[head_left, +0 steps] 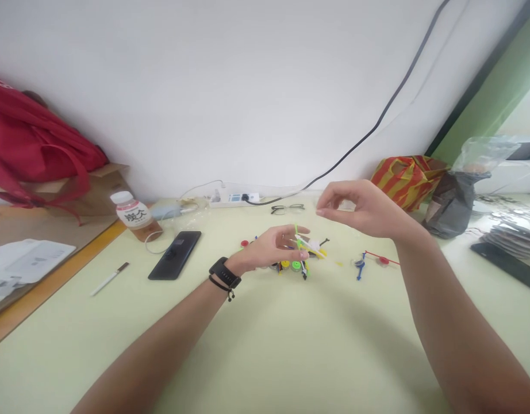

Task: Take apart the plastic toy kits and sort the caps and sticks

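My left hand [276,247] holds a small model [306,253] built of coloured plastic rods and round connectors, just above the pale green table [265,345]. Its fingers are closed around the model's left side. A black band sits on that wrist. My right hand [355,210] hovers higher, to the right of the model, with thumb and forefinger pinched together; whatever they hold is too small to name. A loose blue piece [360,267] and a red rod [383,260] lie on the table to the right of the model.
A black phone [175,255], a white pen [108,279] and a drink bottle [133,215] are at the left. Glasses [287,209] and a power strip [234,199] lie by the wall. Bags [409,178] stand at the right, a red bag [27,149] at the far left.
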The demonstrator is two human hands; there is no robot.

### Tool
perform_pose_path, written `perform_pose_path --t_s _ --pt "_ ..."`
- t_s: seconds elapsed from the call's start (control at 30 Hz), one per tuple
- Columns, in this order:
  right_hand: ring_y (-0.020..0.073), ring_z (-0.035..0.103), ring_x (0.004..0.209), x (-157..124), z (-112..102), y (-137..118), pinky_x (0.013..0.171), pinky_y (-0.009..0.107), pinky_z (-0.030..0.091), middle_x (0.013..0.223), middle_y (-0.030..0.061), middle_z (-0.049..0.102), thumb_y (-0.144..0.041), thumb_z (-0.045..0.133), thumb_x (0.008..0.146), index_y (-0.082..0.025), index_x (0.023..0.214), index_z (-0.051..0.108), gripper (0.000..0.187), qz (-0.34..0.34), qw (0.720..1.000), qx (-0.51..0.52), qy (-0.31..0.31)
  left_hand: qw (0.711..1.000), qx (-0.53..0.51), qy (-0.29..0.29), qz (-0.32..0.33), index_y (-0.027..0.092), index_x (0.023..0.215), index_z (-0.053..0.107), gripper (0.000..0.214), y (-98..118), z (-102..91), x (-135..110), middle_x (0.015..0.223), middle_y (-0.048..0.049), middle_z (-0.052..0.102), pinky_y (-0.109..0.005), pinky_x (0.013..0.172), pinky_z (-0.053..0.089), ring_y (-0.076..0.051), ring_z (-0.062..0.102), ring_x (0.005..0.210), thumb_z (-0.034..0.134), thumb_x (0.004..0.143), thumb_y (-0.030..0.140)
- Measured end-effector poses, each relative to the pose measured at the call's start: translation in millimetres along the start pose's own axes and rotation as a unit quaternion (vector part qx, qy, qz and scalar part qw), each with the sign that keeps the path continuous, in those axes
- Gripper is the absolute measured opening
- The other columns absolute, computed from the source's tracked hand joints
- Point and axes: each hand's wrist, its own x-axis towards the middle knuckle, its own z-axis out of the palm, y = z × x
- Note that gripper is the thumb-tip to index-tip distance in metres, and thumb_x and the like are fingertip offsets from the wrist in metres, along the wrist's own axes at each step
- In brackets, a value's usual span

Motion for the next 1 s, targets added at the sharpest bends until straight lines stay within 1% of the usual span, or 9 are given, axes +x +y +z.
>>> perform_pose_path --t_s 0.13,0.33,0.47,0.53,0.6,0.73,0.83,0.9,1.0 --pt "0.0218 0.068 0.080 0 4 -5 0.078 0.038 0.056 0.089 0.0042 0.076 -0.043 0.073 0.089 -0.024 0.086 0.075 0.019 -0.009 1.000 0.015 -0.009 1.000 0.002 -0.005 0.011 0.020 0.137 0.063 0.067 -3 4.9 1 0.137 -0.0190 0.066 -0.040 0.092 0.056 -0.031 0.069 0.117 0.089 0.078 0.039" --pt "0.0220 0.068 0.085 2 3 0 0.079 0.037 0.057 0.095 0.0055 0.074 -0.052 0.074 0.089 -0.025 0.099 0.073 0.029 -0.001 0.997 0.065 0.044 1.000 0.010 0.011 0.000 0.016 0.125 0.070 0.053 -3 14.8 1 0.104 -0.0127 0.077 -0.031 0.074 0.055 -0.023 0.074 0.089 0.082 0.084 0.045" --pt "0.0201 0.067 0.086 -3 -12 27 0.079 0.036 0.058 0.095 0.0046 0.071 -0.060 0.063 0.094 -0.027 0.115 0.068 0.039 0.070 0.992 0.056 0.090 0.998 -0.049 0.023 0.008 0.015 0.130 0.068 0.057 -4 15.2 1 0.117 -0.0173 0.075 -0.031 0.076 0.056 -0.025 0.074 0.098 0.081 0.085 0.048" --pt "0.0217 0.067 0.086 -11 -22 52 0.075 0.036 0.057 0.096 0.0054 0.071 -0.062 0.062 0.093 -0.026 0.107 0.070 0.040 0.145 0.989 -0.012 0.024 0.998 -0.055 0.021 -0.013 0.015 0.128 0.069 0.056 -6 16.3 0 0.121 -0.0180 0.074 -0.030 0.077 0.056 -0.025 0.073 0.100 0.081 0.085 0.050" --pt "0.0247 0.069 0.088 -21 -28 82 0.075 0.037 0.057 0.099 0.0070 0.073 -0.061 0.064 0.089 -0.025 0.104 0.072 0.040 0.237 0.964 -0.067 -0.104 0.998 -0.044 0.016 -0.044 0.016 0.124 0.072 0.053 -8 18.2 0 0.118 -0.0171 0.076 -0.027 0.073 0.055 -0.021 0.074 0.091 0.079 0.086 0.052" --pt "0.0279 0.071 0.084 -41 -28 138 0.072 0.038 0.056 0.101 0.0102 0.075 -0.047 0.086 0.064 -0.023 0.096 0.076 0.041 0.426 0.843 -0.103 -0.313 0.994 -0.098 0.013 -0.049 0.016 0.130 0.068 0.055 -9 20.5 2 0.119 -0.0162 0.075 -0.029 0.076 0.057 -0.019 0.074 0.086 0.077 0.089 0.052" --pt "0.0275 0.071 0.086 -49 -25 163 0.073 0.035 0.055 0.087 0.0081 0.075 -0.036 0.084 0.058 -0.024 0.089 0.077 0.034 0.463 0.810 -0.053 -0.355 0.979 -0.200 0.033 -0.031 0.017 0.133 0.065 0.054 -11 22.2 5 0.121 -0.0149 0.073 -0.035 0.094 0.057 -0.023 0.074 0.104 0.079 0.089 0.045" --pt "0.0273 0.070 0.087 -49 -23 171 0.072 0.034 0.055 0.084 0.0066 0.075 -0.032 0.082 0.055 -0.024 0.085 0.078 0.032 0.453 0.812 -0.046 -0.366 0.968 -0.240 0.059 -0.031 0.017 0.133 0.064 0.052 -13 25.1 7 0.121 -0.0141 0.072 -0.037 0.103 0.054 -0.024 0.073 0.110 0.081 0.089 0.039" --pt "0.0264 0.069 0.087 -46 -20 175 0.069 0.031 0.053 0.085 0.0051 0.074 -0.032 0.080 0.053 -0.024 0.082 0.078 0.030 0.425 0.821 -0.064 -0.376 0.963 -0.249 0.091 -0.051 0.020 0.136 0.059 0.054 -15 30.8 8 0.118 -0.0128 0.072 -0.042 0.101 0.057 -0.025 0.075 0.107 0.081 0.090 0.037"
